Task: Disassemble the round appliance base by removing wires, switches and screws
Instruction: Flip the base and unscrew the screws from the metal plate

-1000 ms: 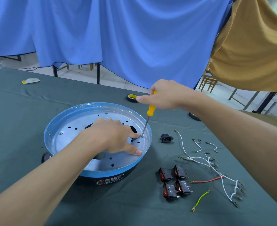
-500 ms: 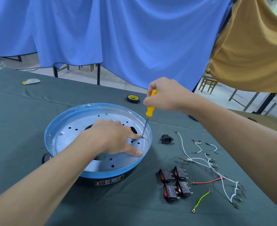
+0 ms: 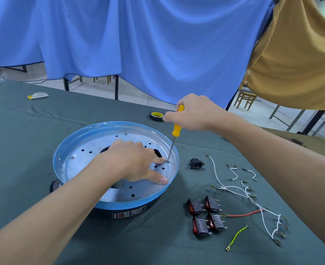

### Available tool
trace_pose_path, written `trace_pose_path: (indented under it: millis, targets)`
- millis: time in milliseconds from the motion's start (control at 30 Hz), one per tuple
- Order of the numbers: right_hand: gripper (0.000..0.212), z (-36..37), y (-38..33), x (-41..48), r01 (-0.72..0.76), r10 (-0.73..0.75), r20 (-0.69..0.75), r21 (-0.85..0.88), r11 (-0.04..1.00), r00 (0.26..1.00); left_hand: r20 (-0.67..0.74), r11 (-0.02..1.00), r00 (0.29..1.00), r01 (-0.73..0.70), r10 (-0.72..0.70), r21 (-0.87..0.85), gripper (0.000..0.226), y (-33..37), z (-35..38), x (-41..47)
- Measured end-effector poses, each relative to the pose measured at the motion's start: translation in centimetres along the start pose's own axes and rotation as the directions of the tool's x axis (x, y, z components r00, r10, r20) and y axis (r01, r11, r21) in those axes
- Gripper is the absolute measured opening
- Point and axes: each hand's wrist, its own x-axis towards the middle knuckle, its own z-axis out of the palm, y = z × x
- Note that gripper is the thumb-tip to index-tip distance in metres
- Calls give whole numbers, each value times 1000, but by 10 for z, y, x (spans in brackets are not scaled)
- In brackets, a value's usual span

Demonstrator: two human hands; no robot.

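Left hand (image 3: 133,161) pressed flat, fingers spread, on round base (image 3: 81,159), right hand (image 3: 194,113) clamped round yellow screwdriver (image 3: 176,130), tip on screw (image 3: 167,161), switches (image 3: 205,217) and wires (image 3: 243,192) right of base

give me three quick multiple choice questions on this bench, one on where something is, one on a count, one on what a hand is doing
1. Where does the black power socket lie?
A. on the cloth, right of the round base
B. inside the base
C. on the floor

2. How many rocker switches lie on the cloth?
A. two
B. four
C. six

3. What is the right hand doing?
A. resting flat
B. lifting a switch
C. gripping the yellow screwdriver

Answers:
1 A: the socket sits on the cloth just off the base's right rim.
2 B: four lie together, two by two.
3 C: its fingers wrap the handle, and the tip stands on a screw in the base.
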Motion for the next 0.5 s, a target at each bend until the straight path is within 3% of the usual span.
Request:
trace_pose_path:
  millis: [67,167,300,500]
  targets:
    - [42,2,0,1,2,-3,-21,-42,999,1000,1,1000,1000,-1,1,0,72,0,0,0]
    - [25,3,1,2,26,-26,-31,13,1000,999,4,1000,1000,-1,1,-2,73,0,0,0]
    - [37,0,2,3,-42,34,60,128,991,998,6,1000,1000,2,-2,-1,73,0,0,-1]
    - [31,1,3,4,23,-26,61,57,998,998,-2,1000,1000,2,-2,3,74,0,0,0]
